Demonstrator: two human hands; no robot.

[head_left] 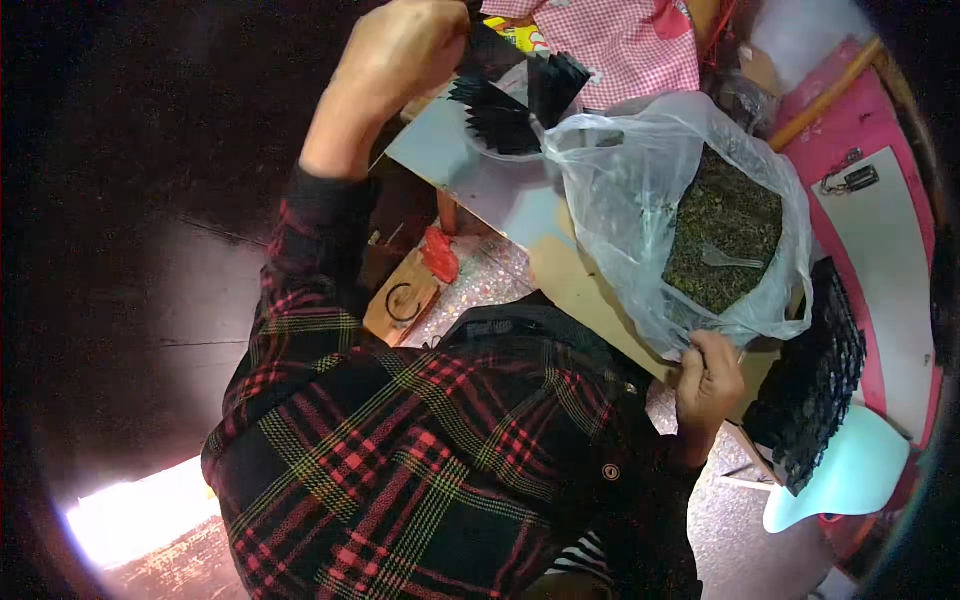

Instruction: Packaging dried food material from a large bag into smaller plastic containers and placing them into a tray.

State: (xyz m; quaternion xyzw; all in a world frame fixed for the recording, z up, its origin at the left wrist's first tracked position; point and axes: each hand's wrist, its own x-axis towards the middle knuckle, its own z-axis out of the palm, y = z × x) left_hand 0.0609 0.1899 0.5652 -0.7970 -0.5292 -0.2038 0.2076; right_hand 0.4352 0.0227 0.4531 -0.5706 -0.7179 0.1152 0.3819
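My right hand (709, 382) pinches the near rim of a translucent plastic bag (615, 195) on the table. The bag gapes, showing dried, crumbled dark-green plant matter (720, 202) inside. On top of that lies a clear plastic scoop (731, 259). My left hand (405, 56) is raised at the upper edge of the view, curled; its fingertips are hidden, so whether it holds anything cannot be told. Beside it, several flat black packets (502, 112) stand fanned out in a round clear container (510, 155).
A pink checked cloth (607, 52) and a yellow packet (517, 34) lie at the back. Black ruffled material (814, 382) sits right of my right hand, near a pale turquoise plastic seat (847, 469). Keys (855, 176) lie on a pink-and-white surface. A wooden stool (401, 300) stands low left.
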